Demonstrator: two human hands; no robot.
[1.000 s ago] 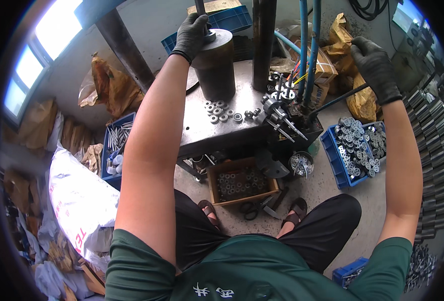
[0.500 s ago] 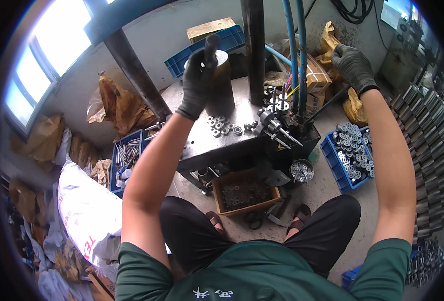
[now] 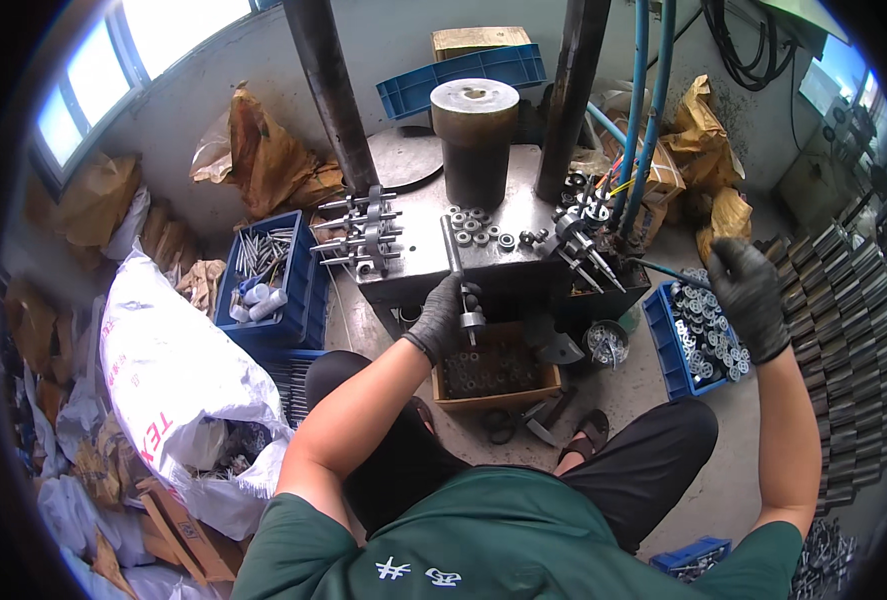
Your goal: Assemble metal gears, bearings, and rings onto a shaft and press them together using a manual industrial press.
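In a dark glove, my left hand (image 3: 441, 318) is closed around a grey metal tube (image 3: 452, 246) that points up and away. Below the fingers a thin rod with a round collar (image 3: 472, 322) sticks out, over the wooden box. On the right, my gloved right hand (image 3: 750, 302) is curled at the end of a dark lever bar (image 3: 671, 272) beside the press; its grip is partly hidden. Small ring-shaped parts (image 3: 471, 228) lie on the metal press table (image 3: 418, 262). Collared shafts (image 3: 368, 232) stand grouped at its left edge.
A thick steel cylinder (image 3: 476, 165) stands between two dark posts (image 3: 568, 100). More shafts (image 3: 585, 245) sit at the table's right. Blue bins hold rods (image 3: 265, 252) and wheel-shaped parts (image 3: 703, 325). Below are a wooden box (image 3: 498, 400) and a hammer (image 3: 543, 432). A white sack (image 3: 178, 360) leans left.
My left hand has come down and nearer from in front of the cylinder, carrying the tube. My right hand has dropped, and the lever bar now slopes downward. My view has shifted.
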